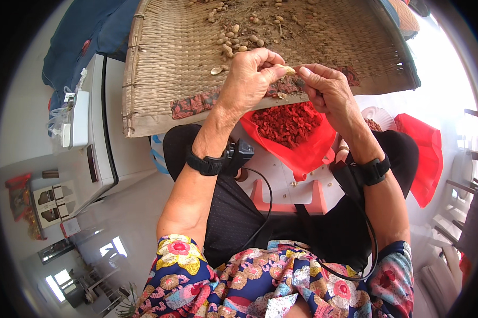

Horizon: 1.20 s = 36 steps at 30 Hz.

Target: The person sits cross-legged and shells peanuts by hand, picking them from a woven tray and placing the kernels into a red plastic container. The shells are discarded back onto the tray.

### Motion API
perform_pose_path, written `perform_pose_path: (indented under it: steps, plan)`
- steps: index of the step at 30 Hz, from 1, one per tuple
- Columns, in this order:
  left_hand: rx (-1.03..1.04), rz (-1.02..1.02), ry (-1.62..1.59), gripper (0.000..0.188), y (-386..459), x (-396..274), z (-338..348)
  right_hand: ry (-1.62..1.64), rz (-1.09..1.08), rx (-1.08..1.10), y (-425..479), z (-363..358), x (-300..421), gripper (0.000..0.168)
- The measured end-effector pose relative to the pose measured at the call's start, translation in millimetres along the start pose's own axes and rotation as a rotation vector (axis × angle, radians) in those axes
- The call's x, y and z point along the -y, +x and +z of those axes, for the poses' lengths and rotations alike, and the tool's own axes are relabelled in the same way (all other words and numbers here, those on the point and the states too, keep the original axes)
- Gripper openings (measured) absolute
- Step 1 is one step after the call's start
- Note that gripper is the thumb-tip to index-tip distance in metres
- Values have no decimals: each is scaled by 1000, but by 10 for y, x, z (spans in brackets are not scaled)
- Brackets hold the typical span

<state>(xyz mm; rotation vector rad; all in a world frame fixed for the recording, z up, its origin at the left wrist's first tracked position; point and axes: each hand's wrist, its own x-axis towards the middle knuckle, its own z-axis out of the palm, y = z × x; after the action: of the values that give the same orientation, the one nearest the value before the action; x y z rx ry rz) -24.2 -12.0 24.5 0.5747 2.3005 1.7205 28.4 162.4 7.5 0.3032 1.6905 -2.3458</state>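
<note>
An unshelled peanut [289,70] is pinched between the thumb and fingers of my left hand [251,75], just above the near edge of a woven wicker tray [175,59]. My right hand [328,85] has its thumb and forefinger together at the peanut's right end, its other fingers curled; whether it grips the pod is unclear. Unshelled peanuts [233,39] lie scattered with dirt and debris on the tray. A cracked shell piece [216,70] rests left of my left hand. Below my hands, a red bag [290,155] stands open, holding many pieces that look like peanut shells [288,125].
A pale round dish [378,115] with reddish-brown kernels sits right of the bag, beside another red bag [425,155]. Between my legs is a pink plastic stool [288,206], with shell bits on the floor. A white appliance [100,119] stands at left.
</note>
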Motion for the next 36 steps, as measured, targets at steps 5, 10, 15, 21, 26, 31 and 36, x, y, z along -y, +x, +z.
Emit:
perform_pose_path:
  steps: [5, 10, 15, 21, 26, 31, 36]
  plan:
    - [-7, -60, -210, 13, -96, 51, 109, -45, 41, 31, 38, -19, -78, 20]
    - [-13, -86, -375, 15, -90, 192, 108, 62, 100, 51, 76, 27, -131, 18]
    - [-29, -90, -375, 15, -87, 183, 84, 108, 110, 99, 93, 70, -155, 17]
    - [-58, -76, -464, 11, -80, 198, 76, 58, 114, 99, 107, 123, -158, 18]
    - [-87, -5, -310, 8, -85, 225, 55, -83, 69, -62, 108, 167, -162, 27]
    - [-47, -30, -250, 5, -114, 190, 101, -186, -74, 74, 79, 190, -132, 35]
    - [-41, -2, -257, 11, -151, 233, 153, -272, -101, 76, 71, 204, -187, 28]
